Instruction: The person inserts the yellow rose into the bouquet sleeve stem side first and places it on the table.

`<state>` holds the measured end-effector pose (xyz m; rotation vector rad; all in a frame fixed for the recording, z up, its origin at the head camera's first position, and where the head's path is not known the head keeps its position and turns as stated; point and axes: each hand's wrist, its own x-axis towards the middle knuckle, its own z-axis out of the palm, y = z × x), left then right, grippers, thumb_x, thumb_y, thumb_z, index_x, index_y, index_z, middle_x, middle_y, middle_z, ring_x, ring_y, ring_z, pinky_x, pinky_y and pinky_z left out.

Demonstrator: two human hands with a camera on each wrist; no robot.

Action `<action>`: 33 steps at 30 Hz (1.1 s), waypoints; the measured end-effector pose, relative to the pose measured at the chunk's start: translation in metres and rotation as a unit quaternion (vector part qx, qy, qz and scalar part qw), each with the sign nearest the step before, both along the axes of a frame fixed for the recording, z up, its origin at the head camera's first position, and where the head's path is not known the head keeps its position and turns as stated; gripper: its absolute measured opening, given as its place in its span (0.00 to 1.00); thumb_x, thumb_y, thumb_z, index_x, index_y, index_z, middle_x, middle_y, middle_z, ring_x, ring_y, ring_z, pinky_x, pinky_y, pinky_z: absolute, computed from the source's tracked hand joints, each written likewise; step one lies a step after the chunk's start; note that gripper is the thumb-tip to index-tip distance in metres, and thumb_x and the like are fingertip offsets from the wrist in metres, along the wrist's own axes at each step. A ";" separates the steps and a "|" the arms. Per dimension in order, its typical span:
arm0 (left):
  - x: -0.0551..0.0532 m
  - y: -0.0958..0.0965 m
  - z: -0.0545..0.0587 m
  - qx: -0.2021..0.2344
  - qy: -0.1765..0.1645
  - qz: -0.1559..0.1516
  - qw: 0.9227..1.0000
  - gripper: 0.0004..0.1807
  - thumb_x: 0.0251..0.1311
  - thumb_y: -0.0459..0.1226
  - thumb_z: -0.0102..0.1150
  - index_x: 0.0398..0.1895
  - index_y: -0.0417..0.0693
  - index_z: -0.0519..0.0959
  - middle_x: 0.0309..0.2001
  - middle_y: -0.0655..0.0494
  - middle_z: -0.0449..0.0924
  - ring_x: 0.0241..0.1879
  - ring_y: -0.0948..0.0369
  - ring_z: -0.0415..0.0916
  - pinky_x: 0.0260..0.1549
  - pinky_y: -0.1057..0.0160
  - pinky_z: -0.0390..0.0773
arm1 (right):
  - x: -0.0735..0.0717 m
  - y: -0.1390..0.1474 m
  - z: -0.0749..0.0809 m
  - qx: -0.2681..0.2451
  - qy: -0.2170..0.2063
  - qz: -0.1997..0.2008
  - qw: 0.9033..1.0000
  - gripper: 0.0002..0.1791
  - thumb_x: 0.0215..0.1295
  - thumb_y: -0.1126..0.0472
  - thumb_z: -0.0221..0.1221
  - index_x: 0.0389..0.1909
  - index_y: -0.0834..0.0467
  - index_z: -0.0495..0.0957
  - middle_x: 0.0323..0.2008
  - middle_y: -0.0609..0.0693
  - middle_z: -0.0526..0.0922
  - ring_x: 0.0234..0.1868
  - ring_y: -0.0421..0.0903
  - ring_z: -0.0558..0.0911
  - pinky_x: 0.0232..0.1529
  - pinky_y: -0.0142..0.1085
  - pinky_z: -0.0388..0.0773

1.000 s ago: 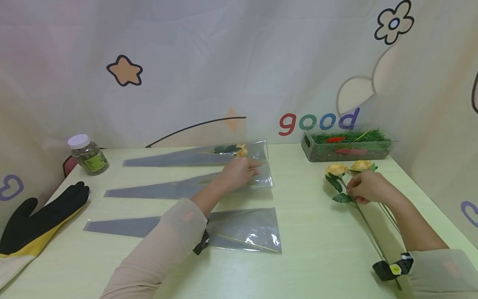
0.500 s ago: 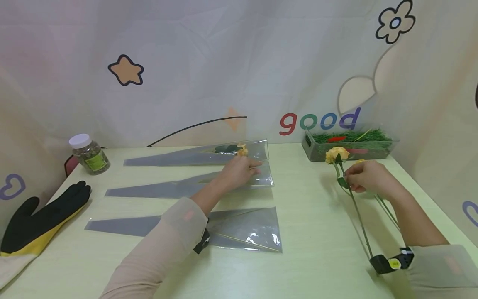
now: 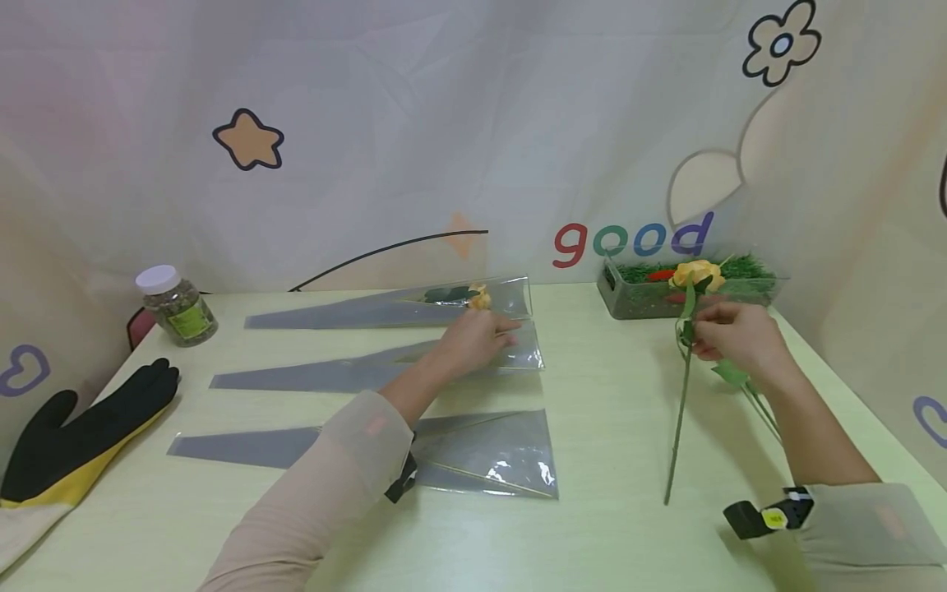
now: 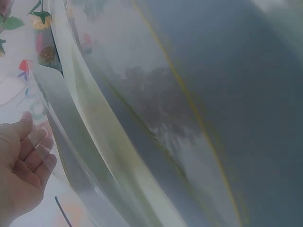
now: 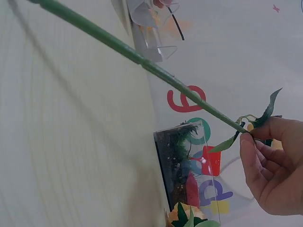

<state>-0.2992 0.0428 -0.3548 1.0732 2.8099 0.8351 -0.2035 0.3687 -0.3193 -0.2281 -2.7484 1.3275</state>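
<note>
My right hand point(image 3: 743, 341) pinches a yellow artificial rose point(image 3: 695, 274) by its green stem point(image 5: 175, 82), just below the bloom near the leaves. The stem hangs down, slightly tilted, above the table. A second rose lies beneath that hand; its leaf point(image 3: 731, 374) and stems show in the head view, its bloom point(image 5: 182, 213) in the right wrist view. My left hand point(image 3: 473, 339) is at the wide end of the middle clear plastic sleeve point(image 3: 296, 378), thumb and curled fingers at its film. The far sleeve point(image 3: 333, 316) contains a yellow rose point(image 3: 479, 297). Nearest me lies another sleeve point(image 3: 488, 452).
At the back right stands a clear box point(image 3: 629, 306) of artificial grass with red pieces. A jar with a white lid point(image 3: 177, 308) stands back left. A black and yellow glove point(image 3: 96, 432) lies at the left edge. A printed cloth point(image 3: 414, 148) hangs behind the table point(image 3: 592, 526).
My right hand has lifted one rose off the table; its bloom has risen toward the grass box and its stem swung left and more upright. My left hand has stayed in place.
</note>
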 end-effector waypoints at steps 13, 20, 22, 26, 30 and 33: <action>0.000 -0.002 0.003 -0.009 0.023 0.004 1.000 0.15 0.61 0.37 0.58 0.51 0.44 0.80 0.47 0.51 0.80 0.25 0.65 0.69 0.21 0.70 0.65 | 0.002 -0.006 0.005 -0.171 0.078 -0.096 0.977 0.10 0.65 0.67 0.49 0.45 0.68 0.68 0.21 0.37 0.77 0.21 0.37 0.80 0.27 0.31 0.78; -0.001 -0.003 0.004 -0.011 0.027 0.004 1.000 0.16 0.61 0.38 0.58 0.51 0.44 0.79 0.47 0.52 0.80 0.27 0.65 0.70 0.23 0.69 0.66 | 0.000 -0.011 0.005 -0.323 0.158 -0.121 0.925 0.05 0.61 0.73 0.50 0.36 0.63 0.68 0.20 0.43 0.80 0.16 0.39 0.79 0.22 0.29 0.77; -0.001 -0.003 0.004 -0.011 0.027 0.005 1.000 0.16 0.61 0.38 0.58 0.51 0.44 0.79 0.47 0.52 0.80 0.28 0.65 0.71 0.23 0.69 0.66 | -0.001 -0.014 0.005 -0.345 0.169 -0.129 0.914 0.05 0.60 0.74 0.50 0.36 0.63 0.67 0.19 0.45 0.80 0.15 0.40 0.79 0.21 0.30 0.77; -0.001 -0.003 0.005 -0.009 0.020 0.009 1.000 0.16 0.61 0.38 0.58 0.51 0.45 0.79 0.47 0.52 0.80 0.29 0.65 0.72 0.24 0.69 0.67 | -0.003 -0.017 0.005 -0.394 0.185 -0.143 0.889 0.06 0.60 0.74 0.50 0.36 0.65 0.66 0.17 0.48 0.80 0.15 0.41 0.79 0.20 0.30 0.77; -0.001 -0.004 0.006 -0.006 0.013 0.011 1.000 0.16 0.61 0.38 0.57 0.52 0.45 0.79 0.47 0.52 0.80 0.31 0.65 0.74 0.24 0.69 0.67 | -0.005 -0.021 0.005 -0.430 0.193 -0.145 0.870 0.06 0.61 0.74 0.51 0.37 0.64 0.65 0.16 0.50 0.80 0.15 0.42 0.80 0.19 0.31 0.77; -0.002 -0.004 0.006 -0.002 0.013 0.008 1.000 0.16 0.61 0.38 0.57 0.52 0.45 0.79 0.47 0.52 0.80 0.30 0.66 0.73 0.22 0.69 0.65 | -0.007 -0.023 0.004 -0.442 0.193 -0.148 0.863 0.06 0.62 0.74 0.49 0.38 0.63 0.65 0.18 0.51 0.80 0.16 0.42 0.80 0.20 0.31 0.77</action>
